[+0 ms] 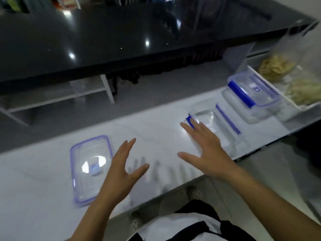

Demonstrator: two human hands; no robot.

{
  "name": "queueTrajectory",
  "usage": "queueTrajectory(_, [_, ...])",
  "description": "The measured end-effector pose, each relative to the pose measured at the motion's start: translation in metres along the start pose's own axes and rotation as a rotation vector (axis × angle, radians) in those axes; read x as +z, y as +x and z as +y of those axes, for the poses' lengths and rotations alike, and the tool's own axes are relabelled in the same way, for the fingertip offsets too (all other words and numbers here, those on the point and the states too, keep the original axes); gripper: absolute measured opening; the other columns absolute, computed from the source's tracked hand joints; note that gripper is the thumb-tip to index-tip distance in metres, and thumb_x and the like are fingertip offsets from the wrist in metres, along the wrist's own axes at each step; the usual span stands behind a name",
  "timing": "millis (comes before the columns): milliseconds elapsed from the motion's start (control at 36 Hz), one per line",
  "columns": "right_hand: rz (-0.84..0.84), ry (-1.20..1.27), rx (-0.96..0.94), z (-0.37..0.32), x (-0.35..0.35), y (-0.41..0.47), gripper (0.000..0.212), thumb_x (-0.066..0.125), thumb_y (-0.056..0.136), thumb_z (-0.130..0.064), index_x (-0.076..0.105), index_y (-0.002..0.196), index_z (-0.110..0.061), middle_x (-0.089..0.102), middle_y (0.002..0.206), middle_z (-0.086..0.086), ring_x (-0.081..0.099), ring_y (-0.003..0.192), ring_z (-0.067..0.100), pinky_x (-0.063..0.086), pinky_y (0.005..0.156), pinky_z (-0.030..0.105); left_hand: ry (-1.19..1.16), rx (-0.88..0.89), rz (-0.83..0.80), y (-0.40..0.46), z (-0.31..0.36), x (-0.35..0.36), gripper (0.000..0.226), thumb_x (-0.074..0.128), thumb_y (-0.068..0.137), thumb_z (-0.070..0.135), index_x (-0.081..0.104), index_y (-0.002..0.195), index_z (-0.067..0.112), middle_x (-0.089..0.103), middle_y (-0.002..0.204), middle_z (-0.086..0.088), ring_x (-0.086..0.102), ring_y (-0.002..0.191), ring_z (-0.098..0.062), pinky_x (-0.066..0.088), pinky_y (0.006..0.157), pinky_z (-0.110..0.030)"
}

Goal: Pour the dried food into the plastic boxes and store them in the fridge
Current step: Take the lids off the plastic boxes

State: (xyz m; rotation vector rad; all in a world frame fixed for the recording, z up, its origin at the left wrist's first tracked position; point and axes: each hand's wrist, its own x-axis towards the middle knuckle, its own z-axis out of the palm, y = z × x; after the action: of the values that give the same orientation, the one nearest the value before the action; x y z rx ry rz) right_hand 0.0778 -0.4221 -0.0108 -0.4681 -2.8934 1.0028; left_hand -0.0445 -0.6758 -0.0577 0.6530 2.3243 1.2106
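On the left of the white surface (43,197) lies a clear lid (91,168) with a blue rim. It lies flat, near the front edge. If an arm bumps it, it could slide off and fall to the floor.

Just right of the lid is the left hand (121,173). Its fingers (127,146) are straight and spread wide, and they hold nothing. The hand hangs over the surface, very near the lid's right side. I cannot tell if it touches the lid.

Next comes the right hand (206,150). Its fingers (188,128) are straight and spread too, and they grip nothing. The tips reach to the open plastic box (213,122), by its blue clip. The box is empty and light. I think a quick push could make it skid, or tip when the food goes in.

Farther right and farther away sits a closed box (253,91) with blue clips on its lid. It looks like it rests on another clear box, but that part is blurry. A stack like that may wobble if someone pulls at it fast.

At the far right, two clear bags of dried food (276,66) sit in a white tray (295,106). No food is in a box yet. The bags are floppy. If one is tipped too fast, I think the food could miss the box and spill over the surface.
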Motion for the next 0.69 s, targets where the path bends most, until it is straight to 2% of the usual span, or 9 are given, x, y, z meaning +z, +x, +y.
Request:
queueTrajectory(56, [0.075,0.168,0.080,0.030,-0.037,-0.001,0.072,0.061,0.080,-0.070,0.020,0.140,-0.067,0.015,0.151,-0.041,0.013,0.147,-0.002,0.018,0.116,0.029,-0.089,0.005,-0.055,0.015,0.021,0.035,0.076,0.066,0.075,0.069,0.021,0.136,0.077,0.017,0.142,0.055,0.020,0.131,0.027,0.024,0.110,-0.023])
queueTrajectory(167, [0.156,0.519,0.228,0.092,-0.092,0.002,0.063,0.065,0.076,-0.063,0.047,0.135,-0.054,0.047,0.139,-0.032,0.046,0.122,-0.018,0.044,0.088,0.008,-0.323,-0.130,-0.106,0.045,0.068,0.103,0.071,0.069,0.074,0.069,0.034,0.137,0.068,0.037,0.134,0.045,0.041,0.128,0.007,0.039,0.097,-0.019])
queueTrajectory(194, [0.163,0.572,0.277,0.107,-0.101,0.004,0.061,0.065,0.077,-0.063,0.051,0.134,-0.051,0.050,0.139,-0.027,0.049,0.121,-0.013,0.046,0.087,0.010,-0.397,-0.189,-0.113,0.052,0.081,0.117,0.070,0.069,0.072,0.070,0.038,0.135,0.067,0.041,0.132,0.041,0.045,0.125,0.004,0.043,0.090,-0.016])
queueTrajectory(250, [0.155,0.629,0.374,0.139,-0.110,0.010,0.052,0.062,0.083,-0.062,0.055,0.132,-0.047,0.051,0.142,-0.016,0.048,0.130,0.005,0.044,0.102,0.029,-0.520,-0.295,-0.132,0.063,0.101,0.139,0.072,0.071,0.071,0.069,0.043,0.137,0.060,0.048,0.134,0.031,0.051,0.122,-0.001,0.047,0.084,-0.016])
queueTrajectory(333, [0.091,0.775,0.497,0.171,-0.118,0.019,0.041,0.056,0.092,-0.052,0.055,0.132,-0.042,0.051,0.140,-0.012,0.048,0.132,0.021,0.041,0.107,0.045,-0.648,-0.444,-0.149,0.077,0.122,0.164,0.070,0.074,0.081,0.056,0.044,0.144,0.044,0.052,0.143,0.016,0.058,0.122,-0.011,0.054,0.096,-0.034])
queueTrajectory(444, [-0.061,0.927,0.572,0.190,-0.126,0.027,0.069,0.056,0.080,-0.060,0.049,0.143,-0.032,0.054,0.141,-0.002,0.053,0.127,0.024,0.043,0.107,0.051,-0.789,-0.585,-0.086,0.085,0.141,0.188,0.060,0.072,0.089,0.043,0.048,0.143,0.035,0.065,0.133,0.004,0.065,0.118,-0.022,0.052,0.103,-0.052])
queueTrajectory(528, [-0.144,1.002,0.520,0.196,-0.130,0.031,0.062,0.051,0.084,-0.058,0.051,0.140,-0.033,0.060,0.135,-0.002,0.057,0.123,0.022,0.046,0.103,0.050,-0.836,-0.619,0.007,0.083,0.151,0.197,0.055,0.071,0.091,0.039,0.052,0.142,0.033,0.067,0.130,0.003,0.065,0.118,-0.021,0.052,0.103,-0.053])
queueTrajectory(583, [-0.189,1.038,0.493,0.197,-0.131,0.035,0.070,0.054,0.074,-0.061,0.053,0.138,-0.033,0.062,0.132,-0.002,0.059,0.121,0.023,0.049,0.098,0.047,-0.841,-0.617,0.073,0.081,0.155,0.199,0.051,0.071,0.090,0.039,0.054,0.138,0.033,0.068,0.130,0.004,0.064,0.119,-0.020,0.053,0.101,-0.053])
queueTrajectory(694, [-0.291,1.070,0.445,0.192,-0.127,0.046,0.082,0.059,0.062,-0.064,0.052,0.137,-0.032,0.063,0.130,-0.001,0.060,0.119,0.024,0.052,0.095,0.048,-0.884,-0.613,0.223,0.078,0.156,0.191,0.071,0.079,0.071,0.047,0.055,0.137,0.034,0.065,0.129,0.005,0.063,0.120,-0.024,0.056,0.095,-0.054])
